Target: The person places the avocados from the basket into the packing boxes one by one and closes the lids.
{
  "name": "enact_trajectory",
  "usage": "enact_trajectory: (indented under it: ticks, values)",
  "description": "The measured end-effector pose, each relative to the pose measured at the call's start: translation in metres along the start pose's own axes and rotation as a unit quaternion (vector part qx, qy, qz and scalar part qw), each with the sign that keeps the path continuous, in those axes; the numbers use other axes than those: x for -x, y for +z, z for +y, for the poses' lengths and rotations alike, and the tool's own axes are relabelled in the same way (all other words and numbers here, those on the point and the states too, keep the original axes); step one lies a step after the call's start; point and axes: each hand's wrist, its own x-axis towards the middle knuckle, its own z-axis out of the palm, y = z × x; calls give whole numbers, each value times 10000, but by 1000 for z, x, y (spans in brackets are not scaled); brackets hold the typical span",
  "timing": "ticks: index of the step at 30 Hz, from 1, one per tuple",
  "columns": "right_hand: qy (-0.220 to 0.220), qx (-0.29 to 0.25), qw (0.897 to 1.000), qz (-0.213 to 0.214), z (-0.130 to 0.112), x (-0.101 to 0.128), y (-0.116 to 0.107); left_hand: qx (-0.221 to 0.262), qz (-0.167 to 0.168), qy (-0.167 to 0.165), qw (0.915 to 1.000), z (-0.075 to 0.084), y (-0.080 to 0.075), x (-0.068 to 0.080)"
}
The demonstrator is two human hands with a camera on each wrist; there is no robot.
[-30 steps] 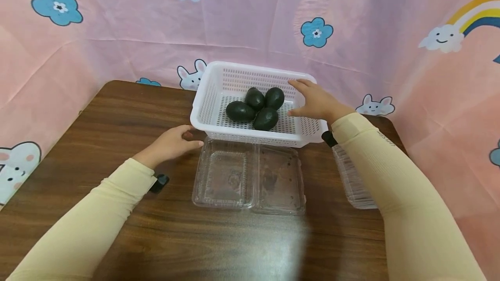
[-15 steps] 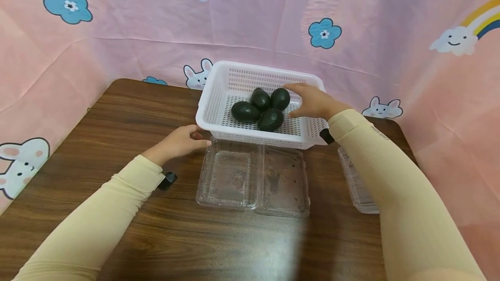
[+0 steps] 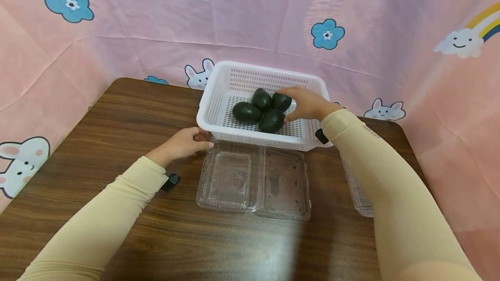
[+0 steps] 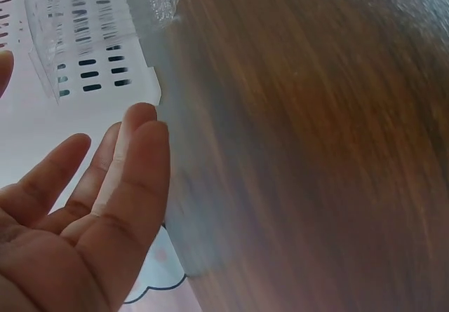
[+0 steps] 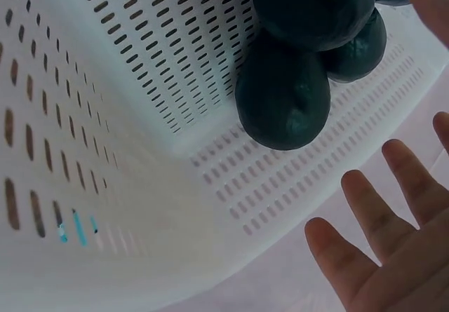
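Just right hand (image 3: 308,104), fingers spread, beside an avocado (image 3: 281,101) lying left-right.

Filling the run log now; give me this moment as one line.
right hand: open, reaching over avocados in white basket | left hand: open, at basket's near-left corner | clear clamshell: open, empty

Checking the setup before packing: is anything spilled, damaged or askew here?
Nothing stands out. Four avocados lie together in the white basket, and the clear clamshell box lies open and flat on the table.
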Motion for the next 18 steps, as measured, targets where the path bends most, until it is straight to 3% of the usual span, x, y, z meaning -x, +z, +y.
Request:
enact_trajectory:
  ticks: [18]
  values:
    - [35, -17, 9992, -398, -3, -17, 2, 798, -309, -205, 9961, -4, 3, 0]
